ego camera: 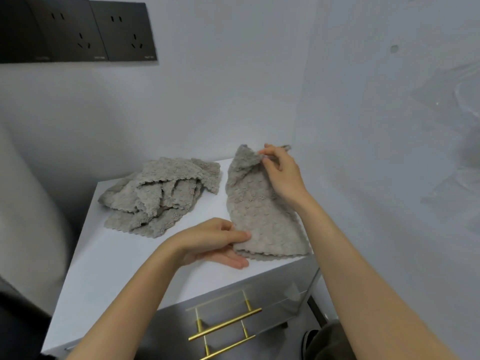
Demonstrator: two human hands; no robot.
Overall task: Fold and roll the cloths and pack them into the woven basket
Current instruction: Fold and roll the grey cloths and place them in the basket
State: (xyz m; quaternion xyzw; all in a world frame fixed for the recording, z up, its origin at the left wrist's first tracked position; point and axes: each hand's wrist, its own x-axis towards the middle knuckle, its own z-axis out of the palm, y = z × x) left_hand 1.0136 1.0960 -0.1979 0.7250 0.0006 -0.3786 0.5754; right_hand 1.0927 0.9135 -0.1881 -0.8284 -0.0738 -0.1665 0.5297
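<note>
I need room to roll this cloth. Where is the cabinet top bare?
Widest bare patch: the near left of the cabinet top, between the pile of cloths behind it and the left hand. A narrow strip runs between the pile and the held cloth. The right side is crowded: the held cloth and right hand.

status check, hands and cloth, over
Left hand pinches near corner of cloth, right hand pinches far corner. Cloth folded over on cabinet top. Loose pile beside it, apart; basket not in view.

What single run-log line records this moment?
step: folding cloth | left hand: pinches near corner | right hand: pinches far corner | pile: loose | basket: unseen
</note>
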